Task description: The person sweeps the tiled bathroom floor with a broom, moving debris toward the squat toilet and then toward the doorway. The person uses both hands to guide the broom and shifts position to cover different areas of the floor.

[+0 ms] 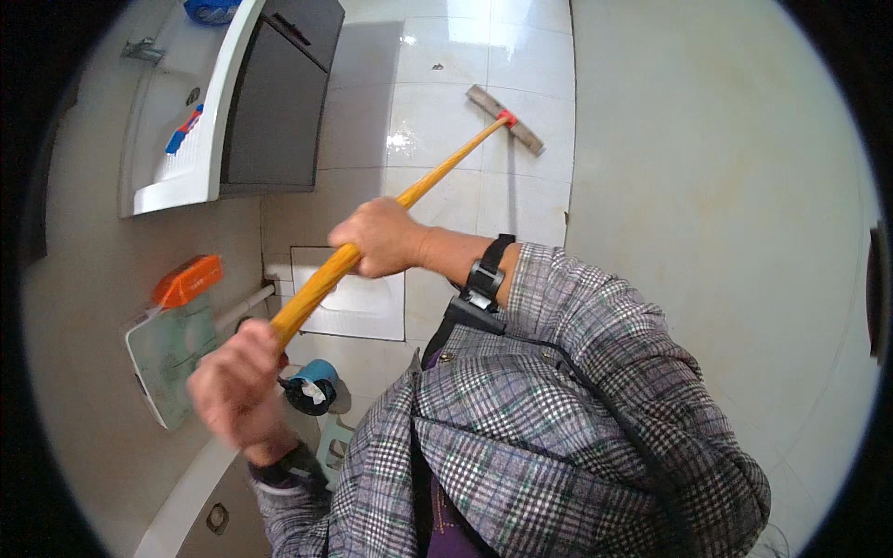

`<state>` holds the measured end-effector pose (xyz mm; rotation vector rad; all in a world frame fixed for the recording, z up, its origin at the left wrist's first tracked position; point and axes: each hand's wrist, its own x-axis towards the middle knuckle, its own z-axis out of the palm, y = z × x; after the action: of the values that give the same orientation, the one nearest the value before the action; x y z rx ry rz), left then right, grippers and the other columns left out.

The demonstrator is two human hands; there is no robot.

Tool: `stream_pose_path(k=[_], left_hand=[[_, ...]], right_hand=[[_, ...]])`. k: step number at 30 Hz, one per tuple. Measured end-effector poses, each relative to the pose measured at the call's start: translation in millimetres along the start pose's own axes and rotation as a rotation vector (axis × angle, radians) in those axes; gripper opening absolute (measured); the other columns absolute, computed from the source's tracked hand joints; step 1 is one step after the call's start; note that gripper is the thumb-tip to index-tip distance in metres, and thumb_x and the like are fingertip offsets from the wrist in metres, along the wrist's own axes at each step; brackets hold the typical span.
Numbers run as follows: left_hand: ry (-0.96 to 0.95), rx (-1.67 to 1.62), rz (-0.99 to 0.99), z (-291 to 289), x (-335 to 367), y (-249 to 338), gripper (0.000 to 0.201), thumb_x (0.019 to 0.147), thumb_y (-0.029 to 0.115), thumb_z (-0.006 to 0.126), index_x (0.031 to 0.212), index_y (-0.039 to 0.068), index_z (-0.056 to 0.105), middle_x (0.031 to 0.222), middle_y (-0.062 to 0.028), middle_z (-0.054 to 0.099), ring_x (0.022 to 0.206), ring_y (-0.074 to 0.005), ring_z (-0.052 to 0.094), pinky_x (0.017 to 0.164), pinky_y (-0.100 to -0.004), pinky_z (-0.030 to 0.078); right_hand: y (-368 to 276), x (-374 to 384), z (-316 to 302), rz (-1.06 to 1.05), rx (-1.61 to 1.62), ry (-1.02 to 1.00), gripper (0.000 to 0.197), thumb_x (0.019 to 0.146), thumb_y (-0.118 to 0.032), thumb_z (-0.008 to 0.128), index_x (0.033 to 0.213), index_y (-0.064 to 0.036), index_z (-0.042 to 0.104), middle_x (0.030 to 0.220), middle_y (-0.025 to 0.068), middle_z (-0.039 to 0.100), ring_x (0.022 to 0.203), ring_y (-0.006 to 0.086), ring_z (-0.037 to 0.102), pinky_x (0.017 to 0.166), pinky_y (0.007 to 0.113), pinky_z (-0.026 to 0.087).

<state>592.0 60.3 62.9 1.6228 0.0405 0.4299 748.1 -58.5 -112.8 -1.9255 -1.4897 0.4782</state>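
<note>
Right hand (381, 237): clenched around the middle of the broom handle (372, 232), knuckles up, a black strap on the wrist behind it. Left hand (237, 386): clenched around the near end of the same handle, lower left in view, slightly blurred. Both sleeves are grey checked cloth.

The handle is yellow-orange wood and runs from the left hand up and to the right, past the right hand, to the broom head (505, 119). The head is a flat brown brush with a red collar; it lies on the white tiled floor (446, 56), far from the person, beside a pale wall on the right.

Left of the hands: a white sink (177, 139) with a dark cabinet under it, and a blue brush in the basin. Nearer, an orange box (188, 280) sits just above a pale green board (167, 358). A blue roll (312, 383) lies on the floor just right of the left hand.
</note>
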Motion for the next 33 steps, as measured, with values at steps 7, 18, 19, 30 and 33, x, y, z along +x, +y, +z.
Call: stream_pose_path(k=[7, 18, 19, 30, 33], left_hand=[[-0.107, -0.025, 0.140, -21.0, 2.0, 69.7, 0.044, 0.095, 0.036, 0.066, 0.058, 0.019, 0.048, 0.043, 0.0082, 0.044, 0.037, -0.0049, 0.045, 0.043, -0.0211, 0.047], [-0.031, 0.139, 0.057, 31.8, 19.4, 3.1, 0.046, 0.097, 0.032, 0.058, 0.058, 0.013, 0.041, 0.051, 0.0006, 0.043, 0.046, -0.0142, 0.039, 0.056, -0.0354, 0.043], [-0.061, 0.130, 0.115, 30.0, 16.2, 15.1, 0.046, 0.097, 0.032, 0.057, 0.058, 0.015, 0.039, 0.051, 0.0016, 0.042, 0.046, -0.0134, 0.039, 0.056, -0.0345, 0.042], [0.053, 0.147, 0.120, 32.0, 33.6, -29.9, 0.028, 0.081, 0.002, 0.053, 0.056, 0.007, 0.041, 0.051, -0.0027, 0.046, 0.046, -0.0161, 0.044, 0.059, -0.0356, 0.045], [0.045, 0.065, 0.140, 44.1, 52.1, -32.7, 0.026, 0.081, 0.000, 0.050, 0.056, 0.005, 0.044, 0.052, -0.0042, 0.045, 0.048, -0.0177, 0.044, 0.062, -0.0365, 0.045]], right_hand=[[-60.7, -9.9, -6.0, -0.104, 0.338, 0.091, 0.021, 0.070, -0.033, 0.077, 0.072, -0.0169, 0.064, 0.067, 0.0061, 0.068, 0.065, 0.0265, 0.070, 0.058, 0.041, 0.055], [13.6, -2.1, -21.6, -0.016, 0.068, -0.022, 0.012, 0.070, -0.028, 0.074, 0.074, -0.0172, 0.069, 0.070, 0.0063, 0.069, 0.068, 0.0276, 0.070, 0.061, 0.042, 0.055], [3.4, -2.9, -22.2, -0.062, 0.044, -0.008, 0.012, 0.070, -0.028, 0.074, 0.073, -0.0171, 0.069, 0.069, 0.0065, 0.069, 0.068, 0.0277, 0.070, 0.061, 0.042, 0.055], [54.4, 32.2, -11.8, -0.044, 0.010, -0.039, 0.013, 0.072, -0.029, 0.075, 0.075, -0.0184, 0.069, 0.072, 0.0037, 0.069, 0.071, 0.0257, 0.070, 0.064, 0.042, 0.055], [62.8, 35.4, -21.9, -0.002, -0.007, -0.081, 0.011, 0.072, -0.027, 0.075, 0.077, -0.0178, 0.071, 0.072, 0.0044, 0.070, 0.071, 0.0261, 0.070, 0.064, 0.042, 0.055]])
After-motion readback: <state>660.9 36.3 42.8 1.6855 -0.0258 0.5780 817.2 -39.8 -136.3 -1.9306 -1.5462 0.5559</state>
